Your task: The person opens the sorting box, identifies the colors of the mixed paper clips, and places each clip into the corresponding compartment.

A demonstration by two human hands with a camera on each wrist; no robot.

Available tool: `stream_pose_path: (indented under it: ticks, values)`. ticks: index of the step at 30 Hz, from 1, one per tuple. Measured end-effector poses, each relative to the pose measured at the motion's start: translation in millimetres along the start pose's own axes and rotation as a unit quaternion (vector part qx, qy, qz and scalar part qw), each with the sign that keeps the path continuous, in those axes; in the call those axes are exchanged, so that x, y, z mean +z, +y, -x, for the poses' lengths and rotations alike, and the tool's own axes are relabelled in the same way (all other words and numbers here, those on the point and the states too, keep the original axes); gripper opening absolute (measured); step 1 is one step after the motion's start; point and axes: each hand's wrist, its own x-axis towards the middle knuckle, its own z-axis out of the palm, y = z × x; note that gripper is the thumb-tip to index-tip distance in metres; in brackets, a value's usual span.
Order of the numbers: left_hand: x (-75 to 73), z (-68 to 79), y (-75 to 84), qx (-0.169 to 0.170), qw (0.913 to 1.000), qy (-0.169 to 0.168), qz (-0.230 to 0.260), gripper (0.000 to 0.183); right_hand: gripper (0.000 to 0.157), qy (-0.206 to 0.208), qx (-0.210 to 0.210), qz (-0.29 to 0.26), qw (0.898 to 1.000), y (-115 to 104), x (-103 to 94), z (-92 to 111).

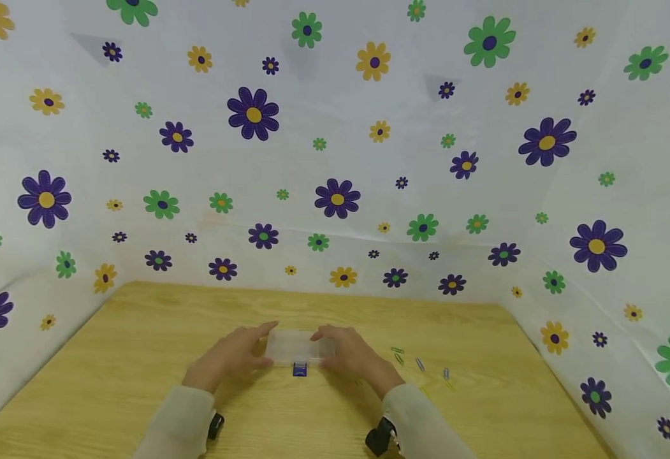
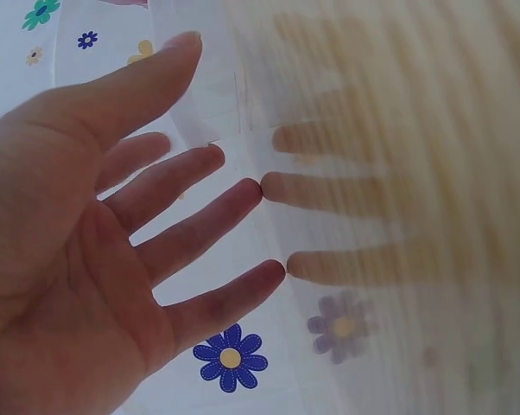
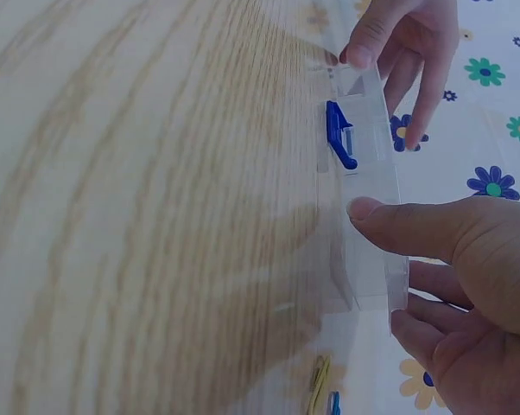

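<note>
A clear plastic box with a blue latch on its near side is at the middle of the table. My left hand spans its left end, thumb at the near corner and fingers at the far side. In the left wrist view, the fingers of the left hand are spread and nearly straight, and part of the box is faint beyond them. My right hand holds the right end. In the right wrist view, the right thumb lies on the box's latch side, with fingers behind. The box's contents cannot be made out.
Several paper clips lie right of the box, among them a green clip, a blue clip and a yellow clip. Walls of white flowered cloth close off the back and sides of the wooden table.
</note>
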Motion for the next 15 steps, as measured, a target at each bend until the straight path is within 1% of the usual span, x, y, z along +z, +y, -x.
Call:
stream_pose_path:
  ticks: [3, 5, 9, 15]
  values:
    - [1.4, 1.1, -0.4, -0.008, 1.0, 0.002, -0.006, 0.068, 0.042, 0.0, -0.011, 0.005, 1.0, 2.6, 1.2, 0.2]
    - [2.7, 1.0, 0.3, -0.006, 0.9999, 0.004, -0.01, 0.066, 0.042, 0.0, -0.017, 0.008, 1.0, 5.0, 1.3, 1.6]
    - [2.6, 1.4, 1.4, -0.003, 0.9999, 0.008, -0.013, 0.065, 0.044, 0.0, -0.028, 0.003, 1.0, 8.1, 1.2, 2.6]
    - [1.4, 1.1, 2.1, 0.0, 0.9999, 0.008, -0.011, 0.07, 0.044, 0.0, -0.037, -0.001, 0.999, 9.9, 0.7, 3.6]
